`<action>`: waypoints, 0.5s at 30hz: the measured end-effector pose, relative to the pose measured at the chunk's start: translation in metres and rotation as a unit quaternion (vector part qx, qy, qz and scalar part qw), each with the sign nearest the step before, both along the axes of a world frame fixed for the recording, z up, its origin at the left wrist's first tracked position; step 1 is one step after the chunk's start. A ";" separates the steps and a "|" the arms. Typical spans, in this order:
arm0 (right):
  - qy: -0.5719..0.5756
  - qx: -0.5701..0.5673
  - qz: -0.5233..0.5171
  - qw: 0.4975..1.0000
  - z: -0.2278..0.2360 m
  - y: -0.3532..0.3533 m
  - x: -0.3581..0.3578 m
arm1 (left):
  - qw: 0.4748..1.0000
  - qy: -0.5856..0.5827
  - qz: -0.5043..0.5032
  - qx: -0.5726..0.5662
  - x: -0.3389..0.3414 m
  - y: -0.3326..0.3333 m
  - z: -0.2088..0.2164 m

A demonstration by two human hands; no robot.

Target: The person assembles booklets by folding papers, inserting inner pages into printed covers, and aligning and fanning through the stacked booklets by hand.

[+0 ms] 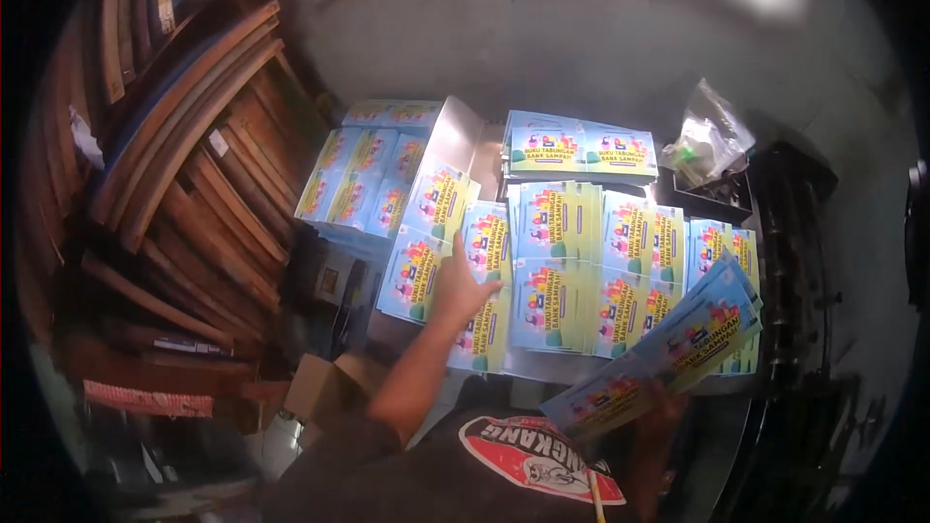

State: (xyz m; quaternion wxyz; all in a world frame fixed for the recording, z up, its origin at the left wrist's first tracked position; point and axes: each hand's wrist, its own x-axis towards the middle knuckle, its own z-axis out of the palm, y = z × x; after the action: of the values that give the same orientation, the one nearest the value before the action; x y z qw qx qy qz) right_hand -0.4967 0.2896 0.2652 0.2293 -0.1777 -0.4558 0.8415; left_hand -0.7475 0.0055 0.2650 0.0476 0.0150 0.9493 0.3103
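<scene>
My left hand [460,286] rests on a leaning row of printed blue-and-yellow cover sheets [412,276] left of the middle. Its thumb points right, apart from the other fingers, over a neighbouring row of sheets [487,242]. At the lower right my right hand [663,409], dim in shadow, grips a thin fanned bundle of the same printed sheets [693,339]. That bundle is tilted and hides part of the rows behind it. More overlapping rows of sheets [544,300] lie across the metal table [567,365] between my hands.
Stacked printed sheets [363,174] stand at the far left, and another stack [581,147] lies at the back. A clear plastic bag [712,136] sits on a dark box at the back right. Wooden frames [208,136] lean at the left; a cardboard box [320,389] stands below.
</scene>
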 end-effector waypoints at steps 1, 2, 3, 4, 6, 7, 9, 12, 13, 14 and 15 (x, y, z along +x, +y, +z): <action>-0.009 0.006 -0.021 1.000 -0.010 0.008 -0.001 | 0.999 0.007 0.022 0.031 -0.003 -0.003 0.000; -0.019 0.012 -0.041 0.999 -0.018 0.019 -0.004 | 0.997 0.015 0.044 0.062 -0.005 -0.004 0.005; -0.017 0.010 -0.032 0.999 -0.026 0.034 -0.009 | 0.991 -0.013 0.108 0.073 -0.007 -0.006 0.013; -0.134 0.105 -0.034 0.985 -0.034 0.050 -0.012 | 0.991 -0.010 0.117 0.070 -0.009 -0.016 0.009; -0.240 0.196 -0.020 0.951 -0.026 0.059 -0.021 | 0.976 -0.005 0.075 0.206 -0.011 -0.048 -0.006; -0.166 0.145 0.005 0.975 -0.005 0.058 -0.031 | 0.975 0.052 0.077 0.201 -0.004 -0.048 0.004; -0.088 0.087 0.035 0.992 0.013 0.060 -0.050 | 0.978 0.092 0.091 0.166 0.013 -0.057 0.031; -0.057 0.051 0.128 0.989 0.023 0.061 -0.078 | 0.956 0.066 0.075 0.276 0.040 -0.025 0.102; -0.090 0.006 0.159 0.983 0.036 0.049 -0.091 | 0.919 0.025 0.064 0.389 0.049 -0.014 0.120; -0.123 -0.040 0.187 0.974 0.046 0.041 -0.097 | 0.920 0.023 0.061 0.387 0.055 -0.004 0.130; -0.130 0.004 0.214 0.968 0.035 0.039 -0.107 | 0.893 -0.026 0.029 0.449 0.059 0.005 0.136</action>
State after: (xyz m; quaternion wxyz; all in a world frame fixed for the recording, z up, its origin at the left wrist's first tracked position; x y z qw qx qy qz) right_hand -0.6033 0.3285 0.2998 -0.0170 -0.1830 -0.5122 0.8390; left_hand -0.6887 0.0110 0.4014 0.0514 -0.0009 0.7076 0.7047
